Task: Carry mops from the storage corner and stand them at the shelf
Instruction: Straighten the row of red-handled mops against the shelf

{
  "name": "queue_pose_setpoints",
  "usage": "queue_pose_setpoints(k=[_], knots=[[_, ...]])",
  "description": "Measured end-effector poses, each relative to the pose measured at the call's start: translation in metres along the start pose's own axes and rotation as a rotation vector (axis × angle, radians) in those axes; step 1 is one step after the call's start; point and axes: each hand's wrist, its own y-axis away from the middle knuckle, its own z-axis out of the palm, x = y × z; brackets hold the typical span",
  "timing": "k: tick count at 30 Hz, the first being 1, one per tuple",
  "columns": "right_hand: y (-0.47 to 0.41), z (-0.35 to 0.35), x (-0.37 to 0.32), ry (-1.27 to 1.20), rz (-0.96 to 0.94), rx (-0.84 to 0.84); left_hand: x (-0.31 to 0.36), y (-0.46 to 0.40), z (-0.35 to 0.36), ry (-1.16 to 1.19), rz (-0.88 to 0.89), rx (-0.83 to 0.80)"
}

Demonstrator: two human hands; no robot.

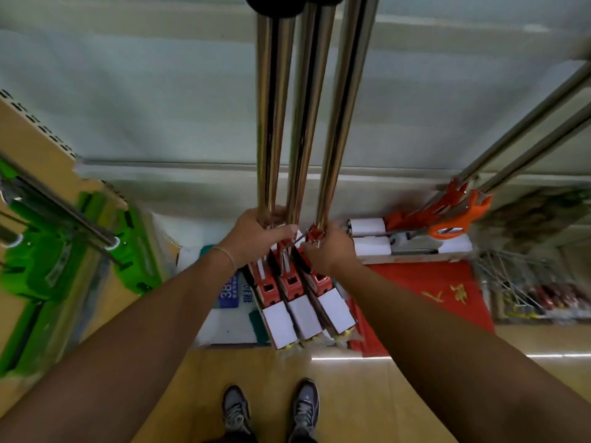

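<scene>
Three mops with shiny metal poles (300, 123) stand upright right in front of me, leaning against the pale wall. Their red heads (289, 282) with white sleeves (305, 314) rest side by side on the floor. My left hand (256, 231) is wrapped around the lower end of the left pole. My right hand (329, 247) grips the base of the right pole, just above its red bracket. Black handle caps (275, 4) show at the top edge.
Green mop heads (48, 257) with dark poles lie at the left by a tan pegboard panel (28, 135). Orange-headed mops (447, 219) lean at the right over white rolls (367, 235). A red cloth (425, 292) and wire racks (527, 282) lie right. My shoes (271, 410) stand on wooden floor.
</scene>
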Motion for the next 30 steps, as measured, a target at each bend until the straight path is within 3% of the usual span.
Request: queue_pose_setpoints(k=[9,11,19,30], knots=[[-0.017,0.021,0.021,-0.067,-0.046,0.12,0.01,-0.017,-0.018,0.018,-0.064,-0.485],[-0.018,0.026,0.022,-0.073,-0.053,0.156,0.009,-0.018,-0.019,-0.024,-0.06,-0.529],[-0.015,0.045,0.015,-0.145,-0.027,0.24,-0.006,-0.01,-0.004,-0.077,0.117,-0.211],[-0.014,0.069,0.005,-0.136,-0.101,0.227,-0.021,0.013,-0.02,0.062,0.11,-0.067]])
